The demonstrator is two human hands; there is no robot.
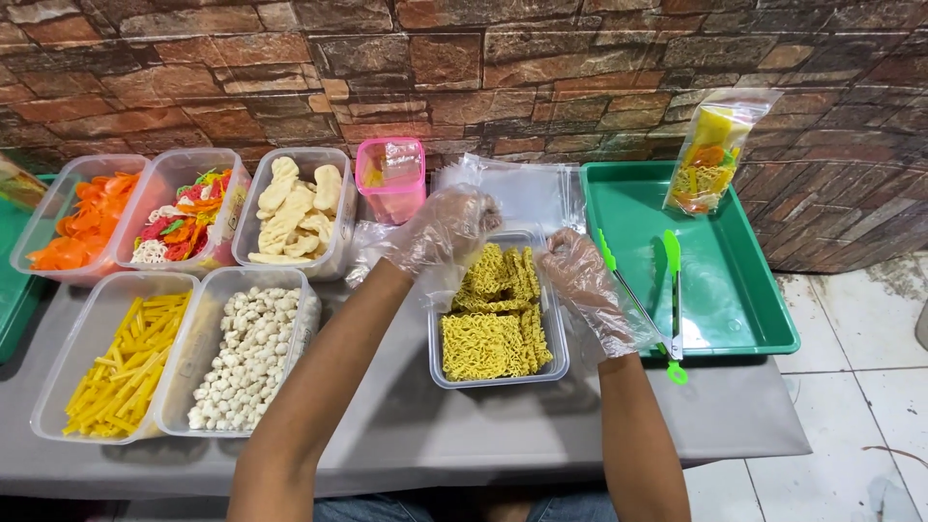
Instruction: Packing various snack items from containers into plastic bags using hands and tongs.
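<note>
Plainly light and brittle, the dried noodle blocks [495,314] would crumble if pinched, so each is best taken flat by its edges. They fill a clear tub [558,360] on the grey tabletop [425,430], directly under both gloved hands. The left hand [443,230] hovers at the tub's far-left corner, fingers loosely curled, grasping nothing I can make out; the right hand [588,282] rests at the right rim, released. Green tongs [672,290] lie in the green tray [735,280] just beside.
</note>
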